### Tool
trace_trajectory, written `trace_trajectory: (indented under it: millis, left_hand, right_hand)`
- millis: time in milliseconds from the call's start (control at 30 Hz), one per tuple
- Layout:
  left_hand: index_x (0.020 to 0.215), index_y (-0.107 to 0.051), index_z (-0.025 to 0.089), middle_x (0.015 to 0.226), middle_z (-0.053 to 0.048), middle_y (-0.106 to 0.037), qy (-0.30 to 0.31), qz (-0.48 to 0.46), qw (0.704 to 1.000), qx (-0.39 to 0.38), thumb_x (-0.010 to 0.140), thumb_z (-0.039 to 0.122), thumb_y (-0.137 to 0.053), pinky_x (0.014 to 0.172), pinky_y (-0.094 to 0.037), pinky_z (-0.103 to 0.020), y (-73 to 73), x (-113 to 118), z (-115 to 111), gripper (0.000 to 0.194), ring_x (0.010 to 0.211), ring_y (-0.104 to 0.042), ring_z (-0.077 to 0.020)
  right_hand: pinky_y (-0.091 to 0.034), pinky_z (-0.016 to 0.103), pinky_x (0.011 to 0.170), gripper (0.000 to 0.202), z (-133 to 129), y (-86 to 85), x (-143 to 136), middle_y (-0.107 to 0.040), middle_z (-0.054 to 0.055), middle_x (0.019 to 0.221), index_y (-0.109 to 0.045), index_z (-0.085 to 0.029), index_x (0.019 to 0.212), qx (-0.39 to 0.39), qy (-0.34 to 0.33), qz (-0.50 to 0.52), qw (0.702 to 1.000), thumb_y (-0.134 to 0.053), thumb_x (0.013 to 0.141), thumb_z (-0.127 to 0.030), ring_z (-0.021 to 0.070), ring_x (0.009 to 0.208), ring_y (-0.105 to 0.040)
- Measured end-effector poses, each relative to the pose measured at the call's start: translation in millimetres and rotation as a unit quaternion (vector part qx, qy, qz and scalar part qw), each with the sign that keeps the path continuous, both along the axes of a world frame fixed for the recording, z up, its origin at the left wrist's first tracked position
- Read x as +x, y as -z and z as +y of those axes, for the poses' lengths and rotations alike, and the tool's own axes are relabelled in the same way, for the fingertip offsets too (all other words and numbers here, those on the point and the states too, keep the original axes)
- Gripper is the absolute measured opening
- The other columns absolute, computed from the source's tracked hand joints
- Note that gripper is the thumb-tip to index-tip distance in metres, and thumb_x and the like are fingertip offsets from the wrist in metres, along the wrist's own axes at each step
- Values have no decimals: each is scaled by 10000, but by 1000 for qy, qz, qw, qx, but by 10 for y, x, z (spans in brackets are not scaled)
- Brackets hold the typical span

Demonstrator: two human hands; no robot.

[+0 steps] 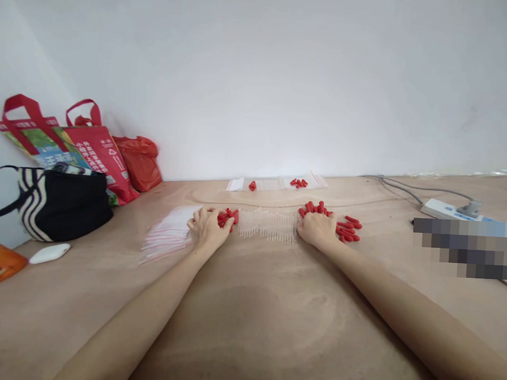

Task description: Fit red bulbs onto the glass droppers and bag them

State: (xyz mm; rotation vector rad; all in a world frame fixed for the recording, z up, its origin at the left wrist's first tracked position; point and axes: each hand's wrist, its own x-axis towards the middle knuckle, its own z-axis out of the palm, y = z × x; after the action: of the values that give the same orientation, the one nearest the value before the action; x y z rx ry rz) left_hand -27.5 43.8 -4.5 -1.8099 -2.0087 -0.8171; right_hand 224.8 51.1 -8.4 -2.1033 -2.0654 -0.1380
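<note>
My left hand point(209, 226) rests over a small pile of red caps point(232, 214), its thumb and bent fingers apart around them. At the pile's right, a row of thin clear plastic tubes point(268, 225) lies side by side on the wooden table point(264, 315). My right hand point(317, 228) is at the right end of this row, fingers curled beside a heap of red rubber bulbs point(318, 207); whatever is in its fingertips is hidden. More long red bulbs point(348, 229) lie just right of that hand. Clear zip bags point(168, 236) are fanned out under and left of my left hand.
Behind the row, another clear bag point(317, 180) lies by the wall with small red pieces point(298, 183) and tubes. Shopping bags point(98, 153), a black bag point(72, 203) and a white case point(49, 253) are at left. A power strip point(441, 209) with grey cable is at right.
</note>
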Motion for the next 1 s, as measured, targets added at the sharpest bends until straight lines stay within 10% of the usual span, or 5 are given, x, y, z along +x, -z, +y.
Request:
trace_trajectory:
  millis: [300,667,867,1000]
  left_hand:
    - [664,-570,208,974,-89,-498,34,81,996,-7,624,563,-578,810,-245,-439,1,10,-94,357,969,-388,-279]
    - [578,-551,189,907,-78,-548,52,63,995,64,668,351,-585,816,-271,-465,-18,28,-176,189,944,-430,-281]
    - [730,-504,174,727,-21,-560,318,-57,945,45,734,191,-488,687,-414,-288,36,342,-368,24,728,-527,-159]
    - [865,-521,180,785,-9,-594,369,-55,928,-22,764,171,-487,695,-413,-289,132,547,-442,107,743,-544,-154]
  right_hand:
    - [-224,403,691,296,-69,91,12,-619,180,764,-572,-81,777,125,-13,-23,992,-322,805,-237,268,733,-533]
    - [-258,330,765,165,-469,326,239,-591,31,704,-437,-169,778,203,-267,91,937,-295,855,-203,152,642,-511]
    - [-281,313,746,222,-470,345,251,-602,69,854,-489,-161,1007,219,-316,122,915,-331,852,-177,164,751,-519]
    - [-284,310,755,220,-485,332,214,-590,48,781,-532,-167,976,224,-342,106,906,-355,846,-165,153,716,-504]
